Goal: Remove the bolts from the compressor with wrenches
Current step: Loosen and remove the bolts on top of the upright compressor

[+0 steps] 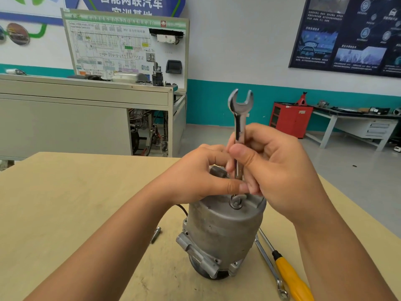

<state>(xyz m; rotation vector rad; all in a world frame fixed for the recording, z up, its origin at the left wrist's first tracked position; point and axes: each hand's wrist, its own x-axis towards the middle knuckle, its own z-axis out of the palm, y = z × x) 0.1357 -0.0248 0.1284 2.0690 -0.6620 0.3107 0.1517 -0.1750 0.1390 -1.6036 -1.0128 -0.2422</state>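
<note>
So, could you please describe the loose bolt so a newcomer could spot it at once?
Find the grey compressor standing on the tan table. Just left of its base lies a short metal bolt. The spare wrench and yellow-handled screwdriver lie on the other side, and both are far longer.

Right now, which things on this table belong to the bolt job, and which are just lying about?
In the job: compressor, standing on end; top bolt; wrench, held upright over it by left hand and right hand.
Lying about: loose bolt left of the compressor; second wrench and yellow-handled screwdriver to its right, on the table.
</note>
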